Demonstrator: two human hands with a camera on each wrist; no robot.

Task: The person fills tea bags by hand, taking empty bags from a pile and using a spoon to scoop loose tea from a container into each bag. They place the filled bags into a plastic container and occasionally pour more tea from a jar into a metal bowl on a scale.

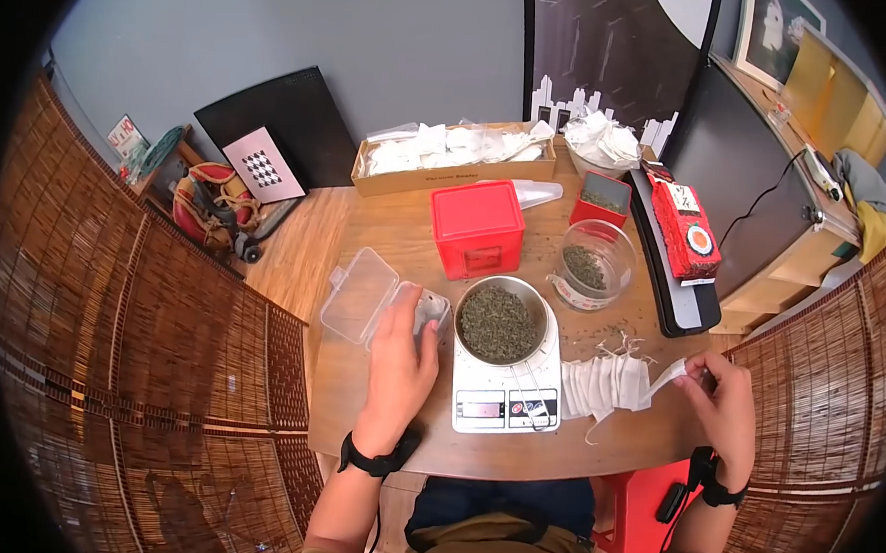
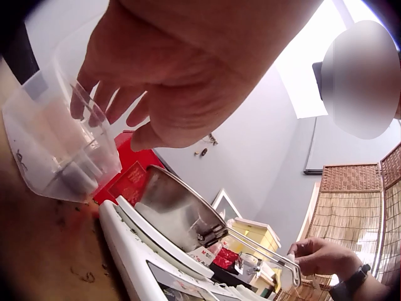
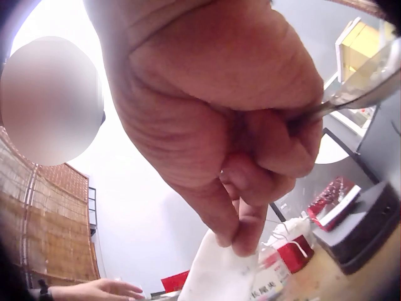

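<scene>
My left hand (image 1: 399, 359) reaches over a clear plastic box (image 1: 360, 297) with its lid flipped back, fingers extended at the box's opening. In the left wrist view those fingers overlap the box's rim. My right hand (image 1: 725, 399) pinches a white tea bag (image 1: 668, 374) between thumb and fingertip at the table's right. From its curled fingers a metal spoon (image 3: 369, 91) sticks out in the right wrist view. Left of that hand lies a row of white tea bags (image 1: 598, 385). A steel pan (image 1: 543, 327) of dried leaves (image 1: 501, 322) sits on a white kitchen scale (image 1: 481, 387).
Behind the scale stand a red tin (image 1: 478, 223), a clear jar (image 1: 603, 285) with leaves and an opened red tin (image 1: 600, 207). A cardboard box (image 1: 448, 177) of white bags lines the back. Right is a red packet (image 1: 681, 224) on a black case (image 1: 696, 315).
</scene>
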